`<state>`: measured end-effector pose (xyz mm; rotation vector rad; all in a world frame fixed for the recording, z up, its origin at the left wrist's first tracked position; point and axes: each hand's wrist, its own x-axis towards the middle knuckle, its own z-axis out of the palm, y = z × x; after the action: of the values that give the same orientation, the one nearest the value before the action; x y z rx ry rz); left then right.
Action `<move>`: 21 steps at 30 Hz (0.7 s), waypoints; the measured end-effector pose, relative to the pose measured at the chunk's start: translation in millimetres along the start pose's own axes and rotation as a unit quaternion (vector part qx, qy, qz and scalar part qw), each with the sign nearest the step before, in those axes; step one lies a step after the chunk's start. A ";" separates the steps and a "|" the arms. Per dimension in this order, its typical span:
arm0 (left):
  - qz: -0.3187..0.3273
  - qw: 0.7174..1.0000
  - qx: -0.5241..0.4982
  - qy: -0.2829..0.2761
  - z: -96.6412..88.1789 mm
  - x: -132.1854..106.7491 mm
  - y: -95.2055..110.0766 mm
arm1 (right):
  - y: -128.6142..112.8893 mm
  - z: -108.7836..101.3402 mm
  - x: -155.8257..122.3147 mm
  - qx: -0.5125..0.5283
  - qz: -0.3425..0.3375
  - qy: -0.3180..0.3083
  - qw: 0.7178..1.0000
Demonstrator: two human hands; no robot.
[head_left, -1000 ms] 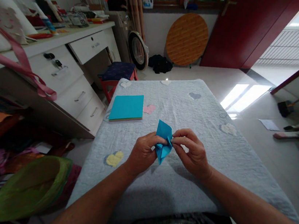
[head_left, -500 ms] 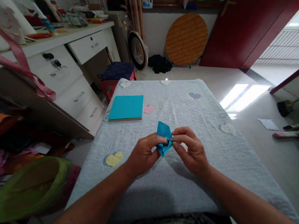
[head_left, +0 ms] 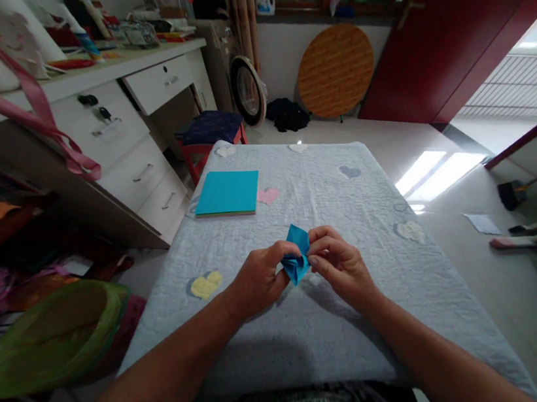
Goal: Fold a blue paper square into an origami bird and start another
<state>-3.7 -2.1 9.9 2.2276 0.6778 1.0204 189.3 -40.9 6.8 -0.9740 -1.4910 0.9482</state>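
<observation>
My left hand (head_left: 262, 279) has its grip closed on the left side of the folded paper (head_left: 298, 240). My right hand (head_left: 340, 264) pinches its right edge, thumb and fingers together. The blue paper sits between my hands, over the bench (head_left: 348, 207), one point upward. Farther off, toward the left edge, a blue-topped stack (head_left: 228, 193) lies flat, well apart from both hands.

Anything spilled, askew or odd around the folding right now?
Nothing odd shows around the folded blue paper or paper stack. Farther off, a white sheet lies on the floor as if dropped, and the washing machine door hangs open.
</observation>
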 end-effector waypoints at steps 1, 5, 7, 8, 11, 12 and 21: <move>-0.008 1.000 0.000 0.004 0.1 -0.5 -0.2 | -0.5 -0.3 0.1 -0.004 -0.002 -0.002 1.000; -0.019 1.000 -0.006 0.009 -0.7 -0.6 0.3 | -3.0 -0.4 0.0 -0.042 -0.050 -0.010 0.998; -0.020 1.000 -0.011 0.010 -1.9 0.2 1.5 | -2.7 0.0 -0.3 -0.066 -0.074 -0.003 0.995; -0.021 1.000 -0.012 0.009 -2.5 0.7 2.2 | -2.2 0.2 -0.5 -0.076 -0.080 0.002 0.994; -0.023 1.000 -0.016 0.001 -3.7 2.0 3.7 | 0.0 0.3 -1.0 -0.081 -0.066 0.010 0.994; -0.025 1.000 -0.018 -0.004 -3.8 2.3 3.8 | 0.4 0.2 -1.0 -0.076 -0.055 0.010 0.996; -0.042 0.998 -0.042 -0.006 -2.8 3.5 1.1 | -4.8 3.6 -5.4 -0.169 -0.148 0.055 0.973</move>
<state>-3.7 0.3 13.9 2.1131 0.7049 0.9752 185.8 -47.9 9.0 -0.9892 -1.6786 0.4268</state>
